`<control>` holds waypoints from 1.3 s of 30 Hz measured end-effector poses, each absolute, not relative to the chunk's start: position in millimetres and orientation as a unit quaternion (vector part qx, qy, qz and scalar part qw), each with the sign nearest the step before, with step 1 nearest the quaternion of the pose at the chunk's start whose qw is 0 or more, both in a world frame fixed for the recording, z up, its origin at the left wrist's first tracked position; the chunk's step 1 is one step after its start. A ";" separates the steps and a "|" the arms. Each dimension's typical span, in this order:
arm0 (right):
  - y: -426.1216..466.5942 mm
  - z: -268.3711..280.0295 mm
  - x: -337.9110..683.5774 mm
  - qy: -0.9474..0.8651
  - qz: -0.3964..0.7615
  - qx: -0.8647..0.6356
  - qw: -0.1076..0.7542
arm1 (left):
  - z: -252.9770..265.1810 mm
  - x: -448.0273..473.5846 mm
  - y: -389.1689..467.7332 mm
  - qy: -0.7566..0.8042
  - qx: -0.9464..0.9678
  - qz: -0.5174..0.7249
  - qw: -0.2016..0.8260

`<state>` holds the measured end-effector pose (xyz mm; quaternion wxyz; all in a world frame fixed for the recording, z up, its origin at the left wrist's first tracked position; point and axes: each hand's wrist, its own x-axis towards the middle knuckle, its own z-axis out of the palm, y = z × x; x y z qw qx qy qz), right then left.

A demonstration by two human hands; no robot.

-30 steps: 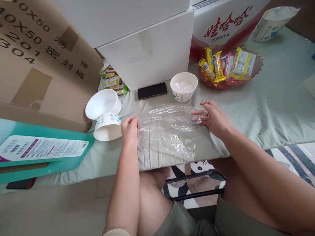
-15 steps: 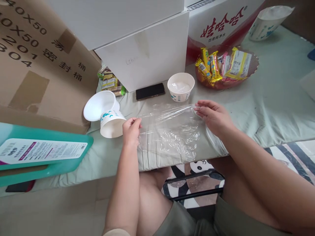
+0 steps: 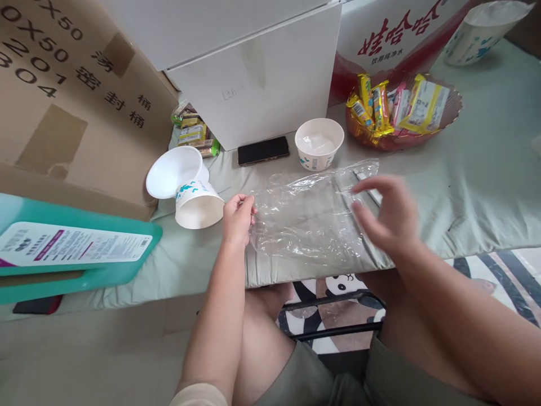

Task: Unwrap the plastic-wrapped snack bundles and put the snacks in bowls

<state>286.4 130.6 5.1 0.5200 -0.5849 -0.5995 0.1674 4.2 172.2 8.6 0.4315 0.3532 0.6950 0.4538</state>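
Note:
A clear plastic bag (image 3: 304,217) is spread over the cloth-covered surface in front of me. My left hand (image 3: 239,219) pinches its left edge between thumb and fingers. At the bag's right end, my right hand (image 3: 386,211) is slightly blurred, with thumb and fingers apart and nothing visible between them. A thin whitish strip (image 3: 368,189) lies beside the right fingers; I cannot tell what it is. Behind the bag stands a paper bowl (image 3: 319,144) with clear plastic inside. Left of my left hand, another paper bowl (image 3: 198,208) lies tipped on its side against a white plastic lid (image 3: 173,172).
A phone (image 3: 262,151) lies before white boxes (image 3: 262,84). A red-tinted bowl (image 3: 406,138) holds wrapped snacks, and more snack packs (image 3: 194,134) lie by the cardboard box (image 3: 97,113). A green jug (image 3: 84,254) is at left; a paper tub (image 3: 482,36) stands far right.
My right hand has let go of the bag's right edge, opened and moved slightly right. The bag's right end now lies flatter. My left hand keeps its pinch.

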 end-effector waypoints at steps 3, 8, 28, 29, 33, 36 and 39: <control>101.3 3.5 257.4 -0.835 0.233 -0.396 0.302 | 6.5 4.6 172.6 0.694 0.353 0.456 0.432; 76.5 -6.0 226.0 -0.919 0.221 -0.319 0.074 | 3.2 -1.9 175.1 0.703 0.352 0.466 0.405; 125.4 7.9 265.9 -0.535 0.436 -0.600 0.405 | 23.5 16.1 127.9 0.392 0.833 0.155 0.359; 126.7 7.7 266.9 -0.538 0.434 -0.597 0.407 | 20.9 20.0 125.1 0.396 0.847 0.110 0.338; 119.7 7.5 263.6 -0.709 0.417 -0.482 0.301 | 7.1 27.7 124.8 0.409 0.864 0.027 0.293; 107.7 2.2 255.3 -0.836 0.358 -0.373 0.186 | 1.1 26.0 133.2 0.425 0.851 0.063 0.302; 99.4 -6.4 248.0 -0.877 0.295 -0.358 0.124 | 0.4 21.0 142.0 0.460 0.812 0.135 0.333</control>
